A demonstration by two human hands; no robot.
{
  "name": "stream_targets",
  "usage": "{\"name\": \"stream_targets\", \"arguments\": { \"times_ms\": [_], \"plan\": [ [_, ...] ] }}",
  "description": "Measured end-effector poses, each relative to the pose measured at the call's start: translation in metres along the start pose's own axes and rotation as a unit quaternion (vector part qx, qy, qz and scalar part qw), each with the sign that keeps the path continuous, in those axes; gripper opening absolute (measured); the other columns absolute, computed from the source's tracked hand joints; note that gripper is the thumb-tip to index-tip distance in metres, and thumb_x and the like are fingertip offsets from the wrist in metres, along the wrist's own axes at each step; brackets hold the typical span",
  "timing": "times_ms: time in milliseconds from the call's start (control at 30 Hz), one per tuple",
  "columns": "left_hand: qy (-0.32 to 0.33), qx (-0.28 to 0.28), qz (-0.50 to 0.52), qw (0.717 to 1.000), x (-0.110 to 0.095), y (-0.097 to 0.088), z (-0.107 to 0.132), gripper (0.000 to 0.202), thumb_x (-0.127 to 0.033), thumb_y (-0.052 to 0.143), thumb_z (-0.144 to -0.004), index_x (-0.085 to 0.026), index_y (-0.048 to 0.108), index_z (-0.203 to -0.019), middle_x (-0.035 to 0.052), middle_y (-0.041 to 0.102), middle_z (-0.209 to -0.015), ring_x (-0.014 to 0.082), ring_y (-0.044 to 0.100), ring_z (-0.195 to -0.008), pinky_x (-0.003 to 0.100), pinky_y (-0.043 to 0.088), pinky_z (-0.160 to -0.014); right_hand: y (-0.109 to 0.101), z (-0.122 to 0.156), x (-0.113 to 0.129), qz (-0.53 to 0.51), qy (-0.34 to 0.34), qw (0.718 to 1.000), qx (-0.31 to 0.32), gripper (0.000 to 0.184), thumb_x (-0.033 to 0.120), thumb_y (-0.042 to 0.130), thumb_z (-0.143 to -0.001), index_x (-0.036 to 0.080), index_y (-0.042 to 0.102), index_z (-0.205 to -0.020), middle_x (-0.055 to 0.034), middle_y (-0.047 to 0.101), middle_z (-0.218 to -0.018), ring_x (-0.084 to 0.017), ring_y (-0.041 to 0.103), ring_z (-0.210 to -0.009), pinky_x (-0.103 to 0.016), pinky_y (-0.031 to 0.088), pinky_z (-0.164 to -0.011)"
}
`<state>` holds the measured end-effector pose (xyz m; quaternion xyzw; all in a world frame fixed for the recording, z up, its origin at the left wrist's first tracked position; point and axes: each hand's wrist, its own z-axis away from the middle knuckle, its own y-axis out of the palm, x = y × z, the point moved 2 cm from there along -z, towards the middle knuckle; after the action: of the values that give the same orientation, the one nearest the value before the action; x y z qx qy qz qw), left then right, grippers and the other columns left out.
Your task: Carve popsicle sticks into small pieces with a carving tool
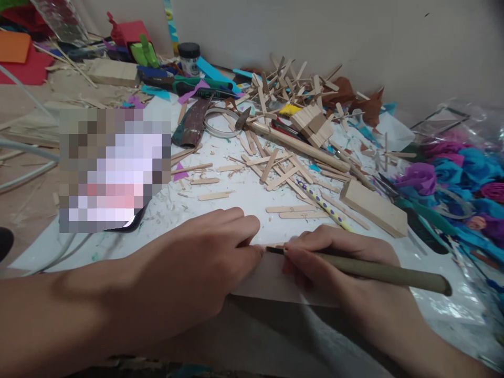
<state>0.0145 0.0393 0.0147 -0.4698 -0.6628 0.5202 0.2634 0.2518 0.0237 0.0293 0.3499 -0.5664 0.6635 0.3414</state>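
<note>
My right hand (338, 262) grips a carving tool (386, 273) with a long greenish-brown wooden handle. Its short dark blade points left, close to my left thumb. My left hand (212, 257) is closed, thumb and finger pinching a wooden craft stick (277, 244) at the table's front edge. Most of that stick is hidden by my fingers. Just beyond my hands lie two flat craft sticks (303, 214) with small pencil marks. A purple-dotted pale yellow strip (325, 205) lies behind my right hand.
A phone (136, 218) with a blurred screen stands at left, cables beside it. Behind are a hammer (299, 144), a tape roll (222, 123), a heap of craft sticks (287, 84) and a lidded jar (189, 59). On the right are a wood block (374, 207), green-handled pliers (425, 226) and paper flowers (468, 168).
</note>
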Motion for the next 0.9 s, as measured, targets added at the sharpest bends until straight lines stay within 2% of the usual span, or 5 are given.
{"name": "stream_targets", "arguments": {
  "times_ms": [200, 367, 500, 633, 900],
  "plan": [
    [0.029, 0.025, -0.025, 0.999, -0.001, 0.002, 0.001, 0.032, -0.01, 0.092, -0.077, -0.023, 0.063, -0.079, -0.0004, 0.058, -0.083, 0.0244, 0.047, -0.086, 0.041, 0.036, -0.077, 0.001, -0.003, -0.001, -0.006, -0.005, 1.0, -0.007, 0.023, 0.038, 0.084, -0.094, 0.03, 0.087, -0.072, -0.0007, 0.081, -0.065, -0.013, 0.071, -0.053, -0.016, 0.05, -0.048],
    [0.002, 0.048, 0.005, 0.999, 0.001, 0.0, 0.003, 0.019, -0.007, 0.083, -0.093, -0.02, 0.069, -0.093, 0.0007, 0.061, -0.091, 0.0245, 0.048, -0.091, 0.039, 0.037, -0.08, -0.002, -0.001, 0.003, -0.032, 0.016, 0.999, -0.025, 0.027, 0.039, 0.085, -0.094, 0.028, 0.084, -0.069, -0.0004, 0.078, -0.059, -0.011, 0.068, -0.048, -0.014, 0.049, -0.046],
    [0.016, 0.048, 0.011, 0.999, 0.002, -0.003, 0.0, 0.016, -0.007, 0.082, -0.092, -0.019, 0.072, -0.093, 0.0015, 0.064, -0.091, 0.0244, 0.049, -0.089, 0.04, 0.038, -0.078, -0.006, 0.001, -0.001, -0.004, -0.003, 1.0, -0.01, 0.027, 0.041, 0.084, -0.097, 0.029, 0.086, -0.073, -0.0006, 0.079, -0.062, -0.011, 0.068, -0.051, -0.015, 0.049, -0.048],
    [-0.006, 0.047, 0.057, 0.997, 0.004, -0.006, -0.005, 0.02, 0.0, 0.076, -0.085, -0.019, 0.073, -0.092, 0.0005, 0.065, -0.088, 0.0234, 0.054, -0.087, 0.037, 0.043, -0.075, -0.008, -0.001, -0.004, 0.012, -0.024, 1.0, -0.012, 0.027, 0.041, 0.087, -0.095, 0.03, 0.086, -0.071, -0.0007, 0.08, -0.063, -0.012, 0.068, -0.051, -0.017, 0.047, -0.045],
    [-0.038, 0.011, 0.138, 0.99, 0.009, -0.005, -0.001, 0.035, 0.002, 0.049, -0.104, -0.019, 0.072, -0.09, 0.0024, 0.064, -0.09, 0.0222, 0.053, -0.082, 0.035, 0.041, -0.071, -0.015, -0.002, -0.002, 0.039, -0.002, 0.999, 0.016, 0.022, 0.045, 0.09, -0.087, 0.03, 0.089, -0.071, -0.006, 0.085, -0.07, -0.017, 0.068, -0.049, -0.022, 0.05, -0.042]
  ]
}}
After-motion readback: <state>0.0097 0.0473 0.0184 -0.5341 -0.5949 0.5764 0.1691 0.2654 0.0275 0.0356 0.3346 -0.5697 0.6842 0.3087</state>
